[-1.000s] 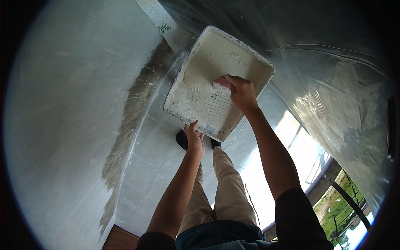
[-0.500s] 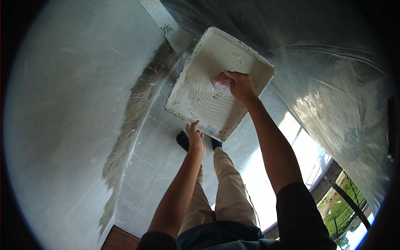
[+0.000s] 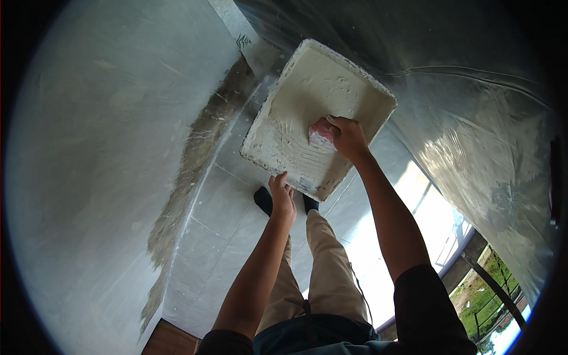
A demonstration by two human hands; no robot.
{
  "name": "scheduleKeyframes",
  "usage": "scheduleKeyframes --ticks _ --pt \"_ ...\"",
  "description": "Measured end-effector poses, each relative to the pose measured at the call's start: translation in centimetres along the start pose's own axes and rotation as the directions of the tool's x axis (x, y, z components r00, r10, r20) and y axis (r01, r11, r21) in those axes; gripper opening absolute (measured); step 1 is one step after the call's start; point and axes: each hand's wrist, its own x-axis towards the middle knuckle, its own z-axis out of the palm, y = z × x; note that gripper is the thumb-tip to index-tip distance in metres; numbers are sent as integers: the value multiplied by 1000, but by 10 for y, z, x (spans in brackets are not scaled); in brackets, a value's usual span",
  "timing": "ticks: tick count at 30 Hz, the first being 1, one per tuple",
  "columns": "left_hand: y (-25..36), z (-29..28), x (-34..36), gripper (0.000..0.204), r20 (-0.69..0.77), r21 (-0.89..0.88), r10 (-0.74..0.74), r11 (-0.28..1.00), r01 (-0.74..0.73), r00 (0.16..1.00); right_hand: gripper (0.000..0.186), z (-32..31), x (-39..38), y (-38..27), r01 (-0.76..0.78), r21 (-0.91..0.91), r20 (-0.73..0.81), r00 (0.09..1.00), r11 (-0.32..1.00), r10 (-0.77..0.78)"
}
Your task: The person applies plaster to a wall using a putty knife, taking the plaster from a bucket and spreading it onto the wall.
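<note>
A white paint tray (image 3: pixel 277 89), its rim crusted with dried paint, is tilted in front of me above the floor. Off-white paint covers its deep end and smears the ridged slope. My left hand (image 3: pixel 283 194) grips the near edge, fingertips at the rim and the other fingers partly hidden below. Inside the tray, my right hand (image 3: pixel 351 141) is closed around what looks like a wide paintbrush (image 3: pixel 321 134), reddish on top and coated with white paint lower down. It is pressed against the ridged slope, and its bristle end cannot be made out.
On the left rises a pale grey wall (image 3: pixel 106 148) with a rough brownish unpainted strip (image 3: pixel 192 154) along its foot. Clear plastic sheeting (image 3: pixel 473 130) hangs at the right. My feet stand on grey floor tiles (image 3: pixel 222 222). A bright opening with greenery lies at the lower right.
My right hand and the brush have slid a little nearer to me down the tray's slope. The left hand keeps its grip; the tray sits slightly further right in view.
</note>
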Motion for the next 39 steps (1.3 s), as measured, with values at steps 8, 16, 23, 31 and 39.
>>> scheduleKeyframes --ticks 8,16,23,31,39 --pt "1 -8 1 77 36 24 8 1000 -8 999 29 3 22 -35 102 22 -90 991 994 -100" --pt "-3 -13 4 67 37 -3 24 1000 -24 999 29 28 36 -26 227 -28 -58 972 973 -229" --pt "-4 -14 3 66 57 -18 30 999 -29 998 30 28 40 -22 176 -31 6 984 984 -176" --pt "-2 -19 4 66 62 34 23 999 -26 998 32 38 7 -13 37 -40 74 997 999 -34" --pt "34 -35 6 54 -48 372 363 871 -320 931 29 36 -16 -24 -473 642 282 877 603 389"
